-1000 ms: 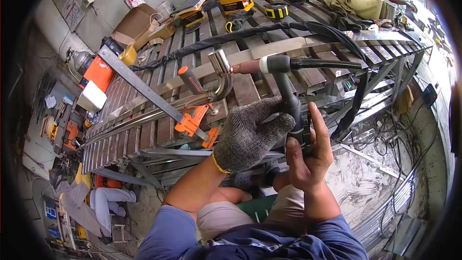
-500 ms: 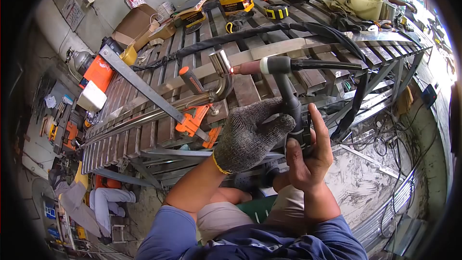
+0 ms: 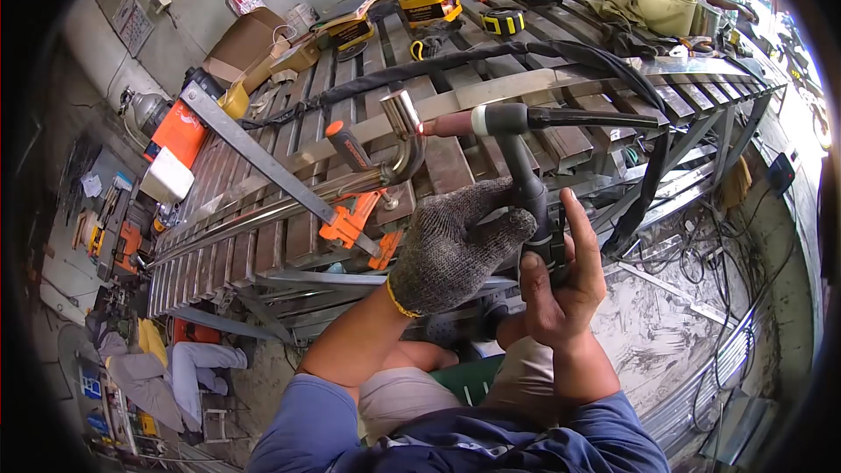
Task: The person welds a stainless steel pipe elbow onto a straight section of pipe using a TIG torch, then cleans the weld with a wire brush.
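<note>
A TIG welding torch (image 3: 517, 153) points left, its pinkish nozzle close to a bent, shiny metal pipe (image 3: 408, 144). There is a small reddish glow where the nozzle tip meets the joint. My left hand (image 3: 460, 250), in a grey knitted glove, is closed around the torch handle, thumb across its front. My bare right hand (image 3: 569, 285) holds the lower handle from the right, its forefinger pointing up; some of its fingers are hidden. A bar clamp (image 3: 350, 223) with orange jaws crosses the pipe on the slatted metal bench (image 3: 447, 162).
A black cable sleeve (image 3: 464, 57) runs across the bench. Behind it are a tape measure (image 3: 504, 23), a cardboard box (image 3: 250, 48) and a cream bucket (image 3: 663, 9). Loose cables (image 3: 710, 254) lie on the floor at right. Another person (image 3: 206, 368) is at lower left.
The glow at the nozzle tip looks smaller and dimmer. My hands and the torch have hardly moved. The person at lower left has shifted slightly.
</note>
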A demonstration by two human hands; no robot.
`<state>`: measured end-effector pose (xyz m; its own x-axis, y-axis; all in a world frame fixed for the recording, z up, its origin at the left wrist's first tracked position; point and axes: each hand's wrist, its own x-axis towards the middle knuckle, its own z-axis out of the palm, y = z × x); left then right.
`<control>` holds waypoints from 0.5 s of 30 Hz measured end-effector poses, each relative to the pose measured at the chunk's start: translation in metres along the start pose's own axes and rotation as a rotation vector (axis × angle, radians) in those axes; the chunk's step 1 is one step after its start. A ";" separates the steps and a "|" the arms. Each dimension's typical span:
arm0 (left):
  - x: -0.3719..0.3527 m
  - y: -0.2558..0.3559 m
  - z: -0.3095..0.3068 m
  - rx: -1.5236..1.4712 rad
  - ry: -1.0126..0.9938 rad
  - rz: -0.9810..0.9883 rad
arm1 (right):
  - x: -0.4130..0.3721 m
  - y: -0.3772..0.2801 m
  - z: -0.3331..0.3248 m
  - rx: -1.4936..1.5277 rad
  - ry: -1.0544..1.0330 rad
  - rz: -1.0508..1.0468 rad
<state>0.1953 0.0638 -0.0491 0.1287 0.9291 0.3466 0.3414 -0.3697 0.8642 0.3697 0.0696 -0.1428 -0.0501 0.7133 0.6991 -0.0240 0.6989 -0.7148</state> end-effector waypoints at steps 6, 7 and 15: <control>0.000 0.003 -0.001 -0.042 -0.006 -0.019 | 0.005 -0.007 0.001 0.108 0.013 -0.022; 0.000 0.004 -0.002 -0.088 -0.014 -0.035 | 0.004 -0.006 0.002 0.126 0.020 0.009; 0.000 -0.003 0.000 0.011 -0.003 0.036 | 0.000 -0.009 0.006 0.149 0.070 0.091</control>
<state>0.1942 0.0650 -0.0518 0.1441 0.9154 0.3759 0.3467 -0.4025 0.8472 0.3643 0.0633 -0.1362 0.0111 0.7789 0.6271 -0.1703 0.6194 -0.7664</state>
